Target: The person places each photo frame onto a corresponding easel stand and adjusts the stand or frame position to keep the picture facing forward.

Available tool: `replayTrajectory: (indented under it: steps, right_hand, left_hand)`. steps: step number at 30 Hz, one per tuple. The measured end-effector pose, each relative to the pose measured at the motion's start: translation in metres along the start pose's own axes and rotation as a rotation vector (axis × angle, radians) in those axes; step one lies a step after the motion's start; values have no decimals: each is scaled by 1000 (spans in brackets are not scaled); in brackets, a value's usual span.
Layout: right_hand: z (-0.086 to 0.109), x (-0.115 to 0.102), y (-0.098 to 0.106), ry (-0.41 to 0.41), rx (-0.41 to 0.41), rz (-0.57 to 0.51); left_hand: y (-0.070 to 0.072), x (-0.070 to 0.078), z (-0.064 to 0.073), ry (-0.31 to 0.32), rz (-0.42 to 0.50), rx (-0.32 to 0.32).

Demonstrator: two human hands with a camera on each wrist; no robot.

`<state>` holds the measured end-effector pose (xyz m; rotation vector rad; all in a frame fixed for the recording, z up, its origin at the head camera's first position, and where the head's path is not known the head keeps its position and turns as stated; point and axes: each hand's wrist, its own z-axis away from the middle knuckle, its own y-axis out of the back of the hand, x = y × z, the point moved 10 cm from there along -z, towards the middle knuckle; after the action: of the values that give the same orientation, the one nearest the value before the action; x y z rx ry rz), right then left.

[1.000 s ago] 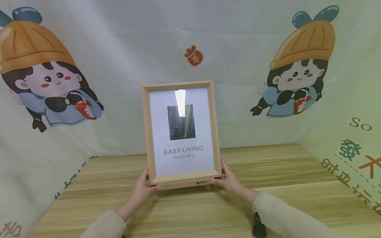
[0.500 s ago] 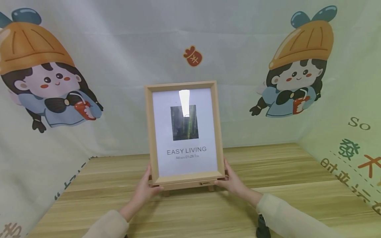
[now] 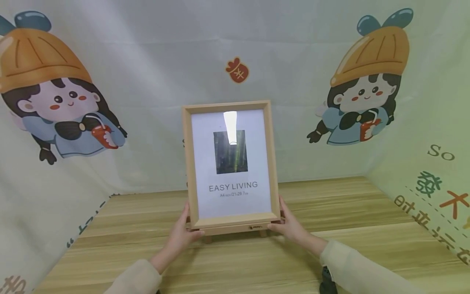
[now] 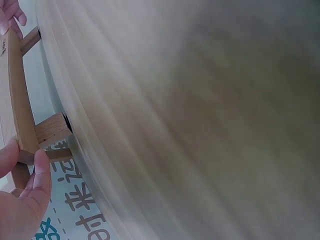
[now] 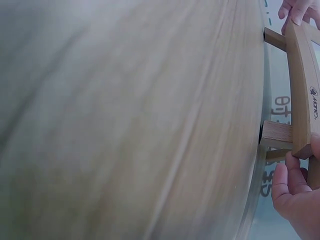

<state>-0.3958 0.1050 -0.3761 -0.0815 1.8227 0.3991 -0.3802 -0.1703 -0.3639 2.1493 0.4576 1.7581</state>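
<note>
A picture frame with a light wood border stands upright, leaning slightly back, on a small wooden tabletop easel. Behind its glazing is a white sheet reading EASY LIVING around a dark green picture, with a bright light reflection. My left hand pinches the left end of the easel's ledge, thumb in front. At the ledge's other end, my right hand grips it the same way. Both wrist views show the short easel legs at the tabletop; the ledge carries a small black logo.
The wood-grain tabletop spreads around the easel. Behind it hangs a pale cloth backdrop with cartoon figures, and printed cloth flanks both sides. A small black object lies partly hidden by the right sleeve.
The easel and picture frame have shifted a little to the right, with both hands holding on and moving along. The grip looks the same throughout.
</note>
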Motion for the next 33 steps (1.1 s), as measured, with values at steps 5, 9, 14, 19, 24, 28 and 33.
replayTrajectory:
  steps: [5, 9, 14, 19, 24, 28, 33]
  right_hand:
    - [0, 1, 2, 0, -2, -5]
    - [1, 0, 3, -10, 2, -13]
    - [2, 1, 5, -30, 19, -15]
    - [2, 2, 4, -24, 14, -5]
    - [1, 2, 5, -27, 30, 1]
    - [0, 1, 5, -35, 50, 4]
    - [-2, 1, 5, -47, 77, 14]
  left_hand:
    - [-2, -2, -2, 6, 2, -5]
    - [-3, -1, -1, -4, 2, -7]
    - [-4, 2, -1, -3, -20, -7]
    - [-3, 2, 0, 2, -27, -6]
    - [-3, 2, 0, 10, -4, -5]
    - [-2, 1, 0, 24, -9, -5]
    - [1, 5, -1, 0, -37, -5]
